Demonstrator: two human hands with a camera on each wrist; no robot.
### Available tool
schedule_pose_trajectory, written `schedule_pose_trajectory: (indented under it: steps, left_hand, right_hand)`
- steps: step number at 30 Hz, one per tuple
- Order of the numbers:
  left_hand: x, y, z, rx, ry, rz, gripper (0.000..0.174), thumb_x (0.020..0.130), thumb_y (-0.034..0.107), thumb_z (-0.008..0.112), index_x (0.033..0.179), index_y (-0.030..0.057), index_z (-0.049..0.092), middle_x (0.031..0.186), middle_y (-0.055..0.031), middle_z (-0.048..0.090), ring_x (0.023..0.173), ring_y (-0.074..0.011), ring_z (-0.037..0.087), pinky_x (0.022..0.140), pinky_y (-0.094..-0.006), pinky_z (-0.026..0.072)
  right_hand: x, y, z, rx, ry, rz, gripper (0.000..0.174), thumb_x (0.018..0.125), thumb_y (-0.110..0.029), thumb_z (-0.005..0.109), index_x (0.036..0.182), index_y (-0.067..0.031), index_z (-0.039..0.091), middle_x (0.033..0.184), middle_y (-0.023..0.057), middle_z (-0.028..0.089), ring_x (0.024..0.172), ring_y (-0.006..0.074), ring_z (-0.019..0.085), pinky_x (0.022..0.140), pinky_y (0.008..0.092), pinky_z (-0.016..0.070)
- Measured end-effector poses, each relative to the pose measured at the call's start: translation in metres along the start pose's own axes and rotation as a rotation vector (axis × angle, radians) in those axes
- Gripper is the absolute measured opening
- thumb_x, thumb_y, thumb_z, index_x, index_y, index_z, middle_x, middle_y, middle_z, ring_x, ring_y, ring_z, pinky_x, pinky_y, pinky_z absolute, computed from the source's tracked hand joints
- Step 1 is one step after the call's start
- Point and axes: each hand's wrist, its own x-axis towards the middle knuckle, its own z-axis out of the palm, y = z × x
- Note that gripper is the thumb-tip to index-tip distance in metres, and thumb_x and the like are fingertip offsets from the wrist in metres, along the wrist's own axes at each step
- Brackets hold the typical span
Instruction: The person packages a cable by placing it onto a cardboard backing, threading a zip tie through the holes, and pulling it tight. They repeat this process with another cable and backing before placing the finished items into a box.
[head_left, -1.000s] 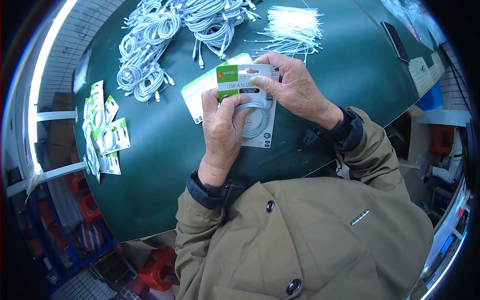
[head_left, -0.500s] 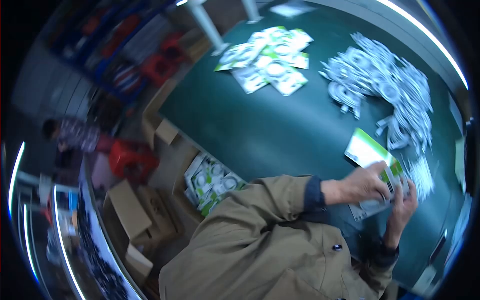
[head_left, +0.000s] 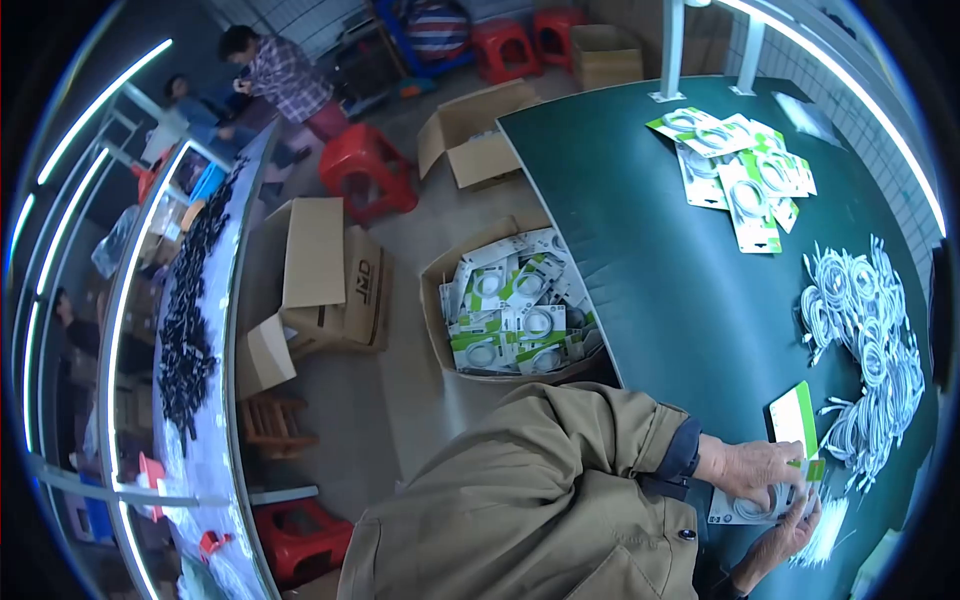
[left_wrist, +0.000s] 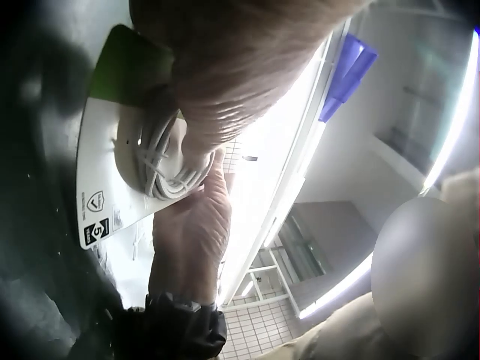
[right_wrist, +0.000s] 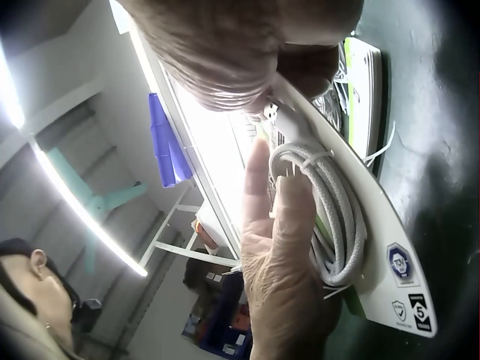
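Note:
A white and green card (head_left: 738, 508) with a coiled white cable (right_wrist: 341, 217) on it is held between both hands over the green table. My left hand (head_left: 752, 470) grips it, fingers pressed at the cable coil; in the right wrist view the left hand (right_wrist: 285, 262) has its thumb and finger by the cable's end. My right hand (head_left: 785, 538) pinches the card's upper part from the near right side; the left wrist view shows the right hand (left_wrist: 191, 240) behind the coil. A stack of green and white cards (head_left: 793, 418) lies just beyond.
Bundled white cables (head_left: 868, 350) lie at the right, with white ties (head_left: 825, 532) nearer. Packaged cables (head_left: 745, 190) are piled on the far table (head_left: 640, 250). An open carton (head_left: 437, 330) of packages stands beside the table edge. Red stools (head_left: 368, 170) and two people are farther off.
The head view has swung left, bringing the carton, stools and people into sight. Both hands still hold the card, and the left fingers have shifted over the coil.

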Motion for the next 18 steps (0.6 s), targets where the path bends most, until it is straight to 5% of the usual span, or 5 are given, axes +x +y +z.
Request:
schedule_pose_trajectory:
  steps: [4, 5, 7, 15, 18]
  left_hand:
    - [-0.013, -0.001, -0.006, -0.003, 0.183, -0.232, 0.065, 0.074, 0.013, 0.083, 0.133, 0.0037, 0.057, 0.126, -0.023, 0.058, 0.119, -0.0405, 0.063, 0.092, -0.0517, 0.0559]
    - [-0.018, 0.002, -0.013, -0.002, 0.183, -0.336, 0.064, 0.074, 0.013, 0.082, 0.132, 0.0013, 0.057, 0.124, -0.0238, 0.061, 0.117, -0.0406, 0.064, 0.092, -0.0516, 0.0557]
    - [-0.022, 0.024, -0.037, -0.068, 0.177, -0.599, 0.055, 0.072, 0.012, 0.079, 0.122, -0.0017, 0.06, 0.112, -0.0253, 0.071, 0.109, -0.0421, 0.07, 0.091, -0.0506, 0.0553]
    - [-0.019, -0.01, -0.047, 0.317, 0.122, -0.209, 0.033, 0.064, 0.001, 0.069, 0.096, -0.0056, 0.064, 0.092, -0.0233, 0.068, 0.091, -0.0452, 0.067, 0.083, -0.051, 0.0559]
    - [-0.016, 0.012, -0.057, 0.424, 0.1, -0.106, 0.035, 0.065, 0.005, 0.072, 0.097, -0.0058, 0.063, 0.092, -0.0212, 0.068, 0.091, -0.0434, 0.068, 0.082, -0.05, 0.056]
  right_hand:
    - [0.005, 0.001, 0.002, 0.05, 0.116, 0.007, 0.044, 0.109, -0.022, 0.065, 0.14, 0.0078, 0.055, 0.123, 0.0154, 0.068, 0.109, 0.0201, 0.067, 0.096, 0.0339, 0.0552]
    - [0.003, -0.006, -0.006, -0.338, 0.166, -0.088, 0.051, 0.096, -0.038, 0.081, 0.126, 0.0012, 0.07, 0.105, 0.0229, 0.075, 0.087, 0.0293, 0.066, 0.084, 0.0452, 0.0532]
    - [-0.001, -0.011, 0.0, -0.486, 0.163, -0.162, 0.047, 0.098, -0.031, 0.079, 0.122, 0.0073, 0.068, 0.099, 0.0241, 0.073, 0.086, 0.0297, 0.066, 0.082, 0.0452, 0.0532]
    - [-0.009, -0.054, 0.03, -0.611, 0.158, -0.731, 0.05, 0.099, -0.036, 0.079, 0.129, 0.0031, 0.068, 0.115, 0.0186, 0.075, 0.095, 0.0307, 0.072, 0.082, 0.0413, 0.06]
    - [-0.029, -0.104, 0.059, -0.942, -0.141, -1.011, 0.051, 0.097, -0.041, 0.081, 0.123, 0.0014, 0.072, 0.111, 0.0211, 0.075, 0.093, 0.0348, 0.074, 0.082, 0.0455, 0.0599]
